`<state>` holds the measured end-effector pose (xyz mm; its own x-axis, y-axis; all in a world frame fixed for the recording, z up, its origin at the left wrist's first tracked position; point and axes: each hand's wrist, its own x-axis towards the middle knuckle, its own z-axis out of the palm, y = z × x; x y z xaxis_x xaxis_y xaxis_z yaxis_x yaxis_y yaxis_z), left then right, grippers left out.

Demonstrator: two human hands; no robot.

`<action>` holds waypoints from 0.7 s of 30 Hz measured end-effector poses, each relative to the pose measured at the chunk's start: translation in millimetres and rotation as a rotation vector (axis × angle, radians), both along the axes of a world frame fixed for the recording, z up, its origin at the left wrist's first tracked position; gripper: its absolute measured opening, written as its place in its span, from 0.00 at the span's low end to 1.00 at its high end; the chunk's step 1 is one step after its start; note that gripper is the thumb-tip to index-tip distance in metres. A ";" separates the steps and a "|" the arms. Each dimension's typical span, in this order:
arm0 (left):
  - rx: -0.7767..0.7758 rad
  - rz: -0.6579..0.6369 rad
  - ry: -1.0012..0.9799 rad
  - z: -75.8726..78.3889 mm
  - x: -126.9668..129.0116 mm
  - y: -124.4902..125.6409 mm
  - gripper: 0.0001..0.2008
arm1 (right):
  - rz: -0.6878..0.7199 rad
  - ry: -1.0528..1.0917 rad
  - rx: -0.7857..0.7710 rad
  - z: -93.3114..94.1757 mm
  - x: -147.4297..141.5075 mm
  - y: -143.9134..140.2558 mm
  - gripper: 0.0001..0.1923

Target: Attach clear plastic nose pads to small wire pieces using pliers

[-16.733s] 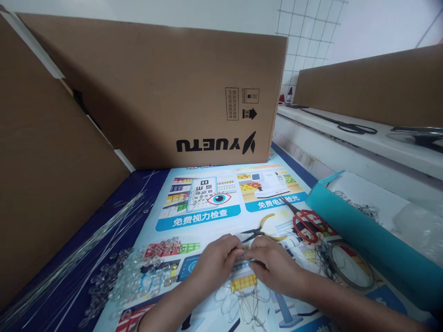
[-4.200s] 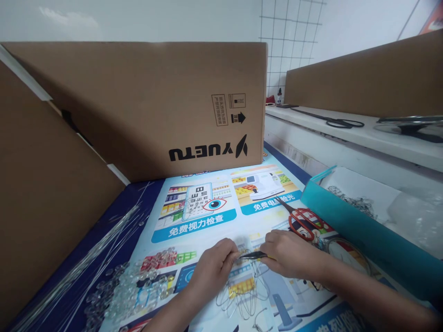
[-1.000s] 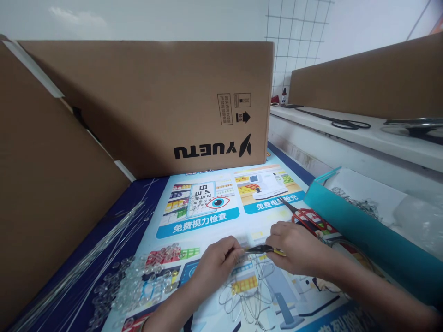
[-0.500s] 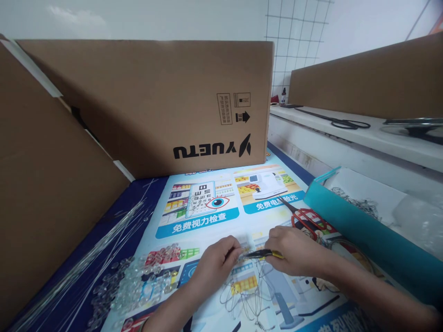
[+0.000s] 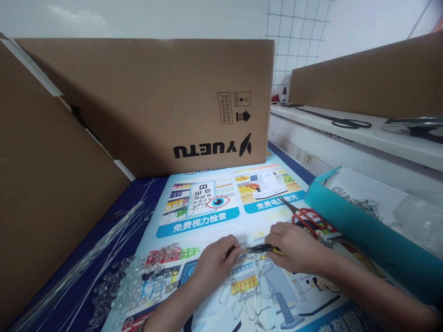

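My left hand (image 5: 216,261) pinches a small piece of thin wire at its fingertips, low in the middle of the view. My right hand (image 5: 294,248) grips yellow-handled pliers (image 5: 260,249), whose dark jaws point left and meet the wire at my left fingertips. Below both hands a tangle of bent wire loops (image 5: 247,297) lies on the printed poster mat (image 5: 207,214). What exactly sits between the jaws is too small to make out.
Clear glass beads (image 5: 138,283) and long thin wires (image 5: 79,267) lie at the left. Red-handled scissors (image 5: 306,216) and a wire spool (image 5: 349,258) sit right of my hands, beside a teal tray (image 5: 363,235). Cardboard boxes (image 5: 155,101) wall the back and left.
Since 16.7 s ago my right hand has picked the pliers up off the mat. Over the last second both hands stay nearly still, the pliers shifting slightly at the wire.
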<state>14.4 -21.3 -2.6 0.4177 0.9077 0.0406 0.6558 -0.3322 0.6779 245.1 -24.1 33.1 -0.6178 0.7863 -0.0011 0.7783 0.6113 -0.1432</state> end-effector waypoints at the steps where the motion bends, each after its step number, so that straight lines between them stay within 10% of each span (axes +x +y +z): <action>1: -0.001 0.008 0.008 -0.1 -0.2 0.4 0.07 | -0.009 -0.006 0.021 -1.4 -0.1 0.5 0.12; 21: 0.031 -0.023 0.016 1.3 -4.8 2.9 0.07 | -0.144 -0.021 0.180 -26.3 1.3 14.5 0.12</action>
<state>9.6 -18.3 -1.3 0.4394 0.8962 0.0617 0.6582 -0.3679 0.6569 246.4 -9.7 6.8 -0.5002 0.8552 0.1359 0.8612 0.5076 -0.0245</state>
